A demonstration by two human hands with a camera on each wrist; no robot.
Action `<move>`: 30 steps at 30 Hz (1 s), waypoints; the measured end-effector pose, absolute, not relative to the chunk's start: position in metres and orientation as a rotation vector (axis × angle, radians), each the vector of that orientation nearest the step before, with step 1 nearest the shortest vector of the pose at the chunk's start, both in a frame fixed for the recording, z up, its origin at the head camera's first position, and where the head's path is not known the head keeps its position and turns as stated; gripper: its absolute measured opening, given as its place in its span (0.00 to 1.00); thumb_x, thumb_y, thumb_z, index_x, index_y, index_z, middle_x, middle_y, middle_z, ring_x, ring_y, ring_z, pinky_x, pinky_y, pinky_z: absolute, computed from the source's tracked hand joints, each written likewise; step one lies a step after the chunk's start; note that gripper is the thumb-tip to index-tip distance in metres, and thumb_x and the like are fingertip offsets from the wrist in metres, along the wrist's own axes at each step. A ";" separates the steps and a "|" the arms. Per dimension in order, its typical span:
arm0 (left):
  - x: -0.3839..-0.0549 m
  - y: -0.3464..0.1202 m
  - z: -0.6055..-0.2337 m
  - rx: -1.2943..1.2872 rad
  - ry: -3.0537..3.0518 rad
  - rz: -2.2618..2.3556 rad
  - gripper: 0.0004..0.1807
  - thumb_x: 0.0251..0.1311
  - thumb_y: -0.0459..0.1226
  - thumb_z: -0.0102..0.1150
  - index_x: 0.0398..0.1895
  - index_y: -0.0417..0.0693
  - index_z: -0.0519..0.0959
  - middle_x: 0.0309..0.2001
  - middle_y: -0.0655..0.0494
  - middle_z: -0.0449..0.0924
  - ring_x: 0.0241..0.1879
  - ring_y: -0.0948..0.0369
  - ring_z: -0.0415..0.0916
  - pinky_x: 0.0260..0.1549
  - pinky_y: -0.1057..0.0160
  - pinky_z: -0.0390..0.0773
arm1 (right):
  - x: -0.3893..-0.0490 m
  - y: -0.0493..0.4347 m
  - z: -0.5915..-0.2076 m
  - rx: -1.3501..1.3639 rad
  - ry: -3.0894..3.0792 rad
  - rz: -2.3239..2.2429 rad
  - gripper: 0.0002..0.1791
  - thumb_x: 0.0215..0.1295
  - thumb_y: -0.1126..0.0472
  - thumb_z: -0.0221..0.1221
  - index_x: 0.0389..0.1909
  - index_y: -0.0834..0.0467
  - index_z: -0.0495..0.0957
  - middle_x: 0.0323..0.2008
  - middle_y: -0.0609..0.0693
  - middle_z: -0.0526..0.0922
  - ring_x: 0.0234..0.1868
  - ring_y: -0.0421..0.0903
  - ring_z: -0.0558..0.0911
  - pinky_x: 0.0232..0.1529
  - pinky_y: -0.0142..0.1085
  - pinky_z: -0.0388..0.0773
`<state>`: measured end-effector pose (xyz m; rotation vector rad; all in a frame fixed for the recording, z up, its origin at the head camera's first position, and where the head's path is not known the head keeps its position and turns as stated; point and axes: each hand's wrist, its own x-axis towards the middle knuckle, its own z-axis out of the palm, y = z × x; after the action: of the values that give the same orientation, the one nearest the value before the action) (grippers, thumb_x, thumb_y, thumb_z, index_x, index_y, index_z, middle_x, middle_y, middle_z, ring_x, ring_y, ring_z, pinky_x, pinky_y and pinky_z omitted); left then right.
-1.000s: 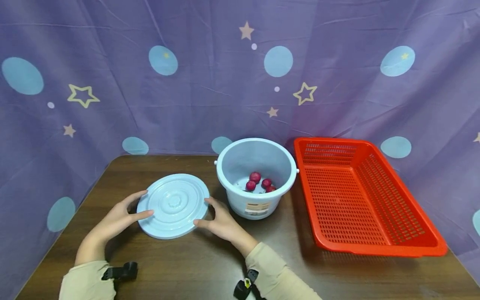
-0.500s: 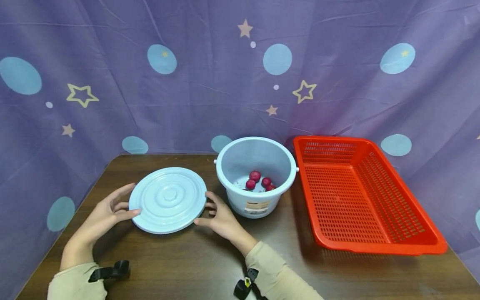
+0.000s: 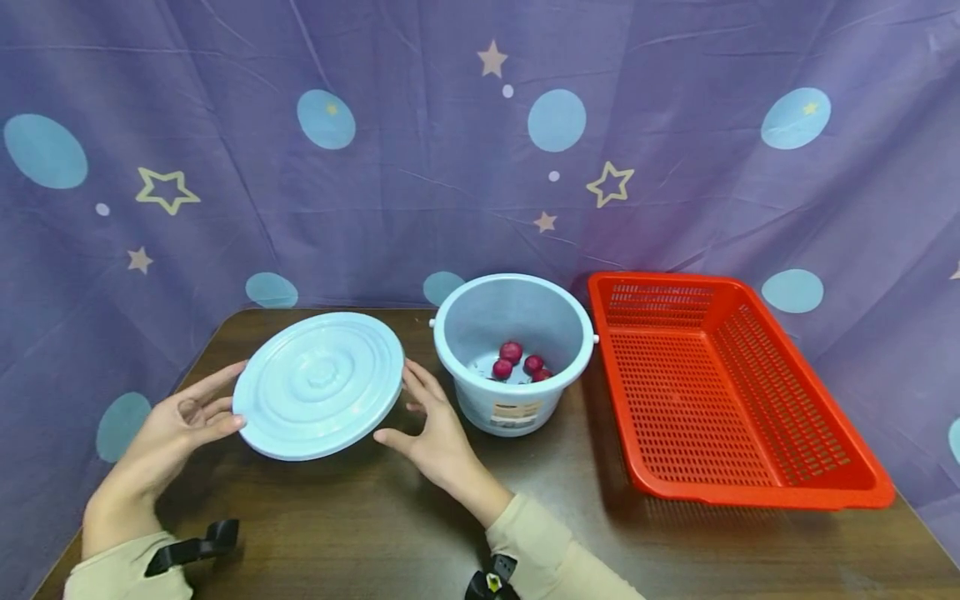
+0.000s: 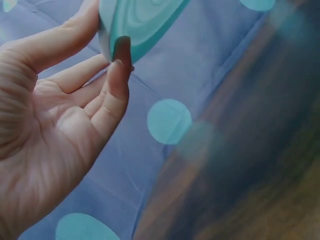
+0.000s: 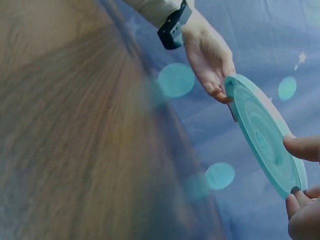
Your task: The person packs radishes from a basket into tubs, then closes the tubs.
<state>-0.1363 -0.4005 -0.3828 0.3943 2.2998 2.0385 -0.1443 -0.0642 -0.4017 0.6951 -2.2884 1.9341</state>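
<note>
A pale blue round bucket lid (image 3: 322, 379), ringed with a knob-like centre, is tilted above the table in the head view. My left hand (image 3: 161, 429) pinches its left edge, thumb on the near side; the left wrist view shows the fingertips on the lid's rim (image 4: 142, 30). My right hand (image 3: 435, 437) holds the opposite edge, fingers along the rim and thumb lower down. In the right wrist view the lid (image 5: 262, 135) spans between both hands. Right of it stands a pale blue bucket (image 3: 480, 317) with several small round dark-red items (image 3: 512, 352) inside.
A red perforated plastic basket (image 3: 693, 400) stands right of the bucket. All rests on a brown wooden table (image 3: 360, 533). Behind it hangs a purple curtain (image 3: 420, 150) with stars and dots. Black wrist cameras (image 3: 198, 546) are strapped over both sleeves.
The lid has risen and shifted left, tilting with its left side lower. My left hand has moved left with it; my right hand has gone slightly up and left. Bucket and basket stay put.
</note>
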 end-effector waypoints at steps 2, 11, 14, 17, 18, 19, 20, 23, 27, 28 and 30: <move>-0.136 -0.400 -0.379 0.475 2.216 2.150 0.39 0.62 0.16 0.52 0.76 0.40 0.57 0.58 0.59 0.78 0.49 0.65 0.80 0.42 0.69 0.80 | -0.140 -0.064 -0.395 0.726 -2.266 1.916 0.49 0.52 0.67 0.74 0.74 0.63 0.59 0.74 0.50 0.58 0.65 0.47 0.69 0.60 0.38 0.72; -0.136 -0.385 -0.360 0.742 2.054 2.346 0.37 0.62 0.15 0.50 0.75 0.35 0.56 0.57 0.48 0.79 0.51 0.61 0.80 0.43 0.67 0.80 | -0.126 -0.057 -0.369 0.718 -2.188 1.875 0.51 0.54 0.64 0.74 0.76 0.61 0.55 0.76 0.44 0.53 0.72 0.41 0.59 0.65 0.40 0.67; -0.136 -0.377 -0.355 0.796 2.066 2.360 0.36 0.63 0.16 0.51 0.74 0.32 0.56 0.58 0.47 0.78 0.52 0.61 0.80 0.44 0.67 0.80 | -0.121 -0.052 -0.361 0.690 -2.167 1.875 0.51 0.55 0.62 0.73 0.76 0.59 0.55 0.76 0.43 0.52 0.73 0.41 0.58 0.66 0.43 0.66; -0.136 -0.368 -0.349 0.837 2.080 2.374 0.34 0.64 0.17 0.51 0.73 0.29 0.57 0.58 0.47 0.78 0.51 0.61 0.80 0.44 0.68 0.80 | -0.118 -0.046 -0.354 0.672 -2.164 1.851 0.52 0.55 0.62 0.73 0.76 0.58 0.54 0.76 0.45 0.52 0.70 0.43 0.62 0.66 0.42 0.65; -0.136 -0.364 -0.347 0.849 2.094 2.370 0.34 0.64 0.17 0.51 0.73 0.29 0.57 0.58 0.48 0.78 0.51 0.61 0.80 0.43 0.69 0.80 | -0.118 -0.043 -0.352 0.665 -2.167 1.838 0.52 0.54 0.62 0.74 0.77 0.58 0.55 0.76 0.45 0.53 0.69 0.43 0.64 0.66 0.42 0.65; -0.137 -0.360 -0.345 0.865 2.100 2.366 0.33 0.64 0.17 0.51 0.73 0.28 0.56 0.59 0.48 0.78 0.52 0.62 0.80 0.43 0.69 0.80 | -0.118 -0.040 -0.350 0.660 -2.162 1.830 0.52 0.54 0.62 0.74 0.76 0.58 0.55 0.76 0.45 0.53 0.68 0.43 0.65 0.66 0.42 0.65; -0.136 -0.356 -0.343 0.868 2.124 2.352 0.33 0.64 0.18 0.52 0.73 0.28 0.57 0.59 0.49 0.78 0.51 0.62 0.80 0.42 0.70 0.80 | -0.118 -0.037 -0.347 0.657 -2.150 1.828 0.52 0.54 0.63 0.74 0.76 0.58 0.55 0.76 0.46 0.54 0.68 0.43 0.65 0.66 0.42 0.65; -0.137 -0.340 -0.337 0.849 2.207 2.335 0.34 0.65 0.21 0.55 0.73 0.30 0.58 0.60 0.51 0.77 0.50 0.63 0.79 0.40 0.71 0.80 | -0.118 -0.027 -0.339 0.645 -2.114 1.827 0.52 0.53 0.64 0.74 0.76 0.57 0.56 0.75 0.47 0.55 0.70 0.42 0.63 0.66 0.43 0.65; -0.140 -0.319 -0.337 0.850 2.194 2.418 0.35 0.65 0.26 0.58 0.74 0.32 0.58 0.67 0.49 0.71 0.55 0.62 0.77 0.46 0.71 0.78 | -0.116 -0.011 -0.330 0.641 -2.071 1.818 0.52 0.52 0.66 0.74 0.76 0.57 0.57 0.75 0.48 0.55 0.72 0.42 0.58 0.66 0.41 0.65; -0.141 -0.313 -0.338 0.860 2.163 2.452 0.35 0.65 0.28 0.59 0.73 0.32 0.58 0.69 0.49 0.68 0.57 0.61 0.76 0.48 0.71 0.76 | -0.116 -0.007 -0.328 0.642 -2.063 1.815 0.52 0.52 0.67 0.74 0.76 0.58 0.57 0.75 0.48 0.55 0.72 0.43 0.58 0.66 0.40 0.66; -0.142 -0.302 -0.339 0.832 2.167 2.475 0.35 0.65 0.31 0.60 0.73 0.34 0.60 0.70 0.51 0.68 0.59 0.62 0.74 0.51 0.71 0.74 | -0.114 0.001 -0.325 0.635 -2.052 1.815 0.52 0.51 0.68 0.74 0.76 0.59 0.57 0.75 0.50 0.55 0.72 0.44 0.59 0.66 0.38 0.65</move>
<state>-0.1417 -0.3017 -0.3390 0.8321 2.1666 2.4753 -0.1142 0.0015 -0.3253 0.6352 -2.0522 1.8149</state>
